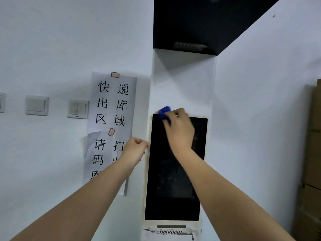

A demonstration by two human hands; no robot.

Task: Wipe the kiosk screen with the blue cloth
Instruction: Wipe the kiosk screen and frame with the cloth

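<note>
Head view showed the right hand [178, 126] bunching the soft, light blue cloth [164, 113] against the screen [166, 180]; the left hand [134, 150] was fisted, empty.

One head-worn view faces the wall-mounted kiosk screen [173, 171] squarely, at arm's reach.

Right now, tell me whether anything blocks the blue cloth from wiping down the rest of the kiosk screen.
Nothing visible does. The right hand presses the blue cloth at the top left corner of the kiosk screen, and the dark glass below is bare. The left hand is fisted at the screen's left edge, off the glass.
</note>
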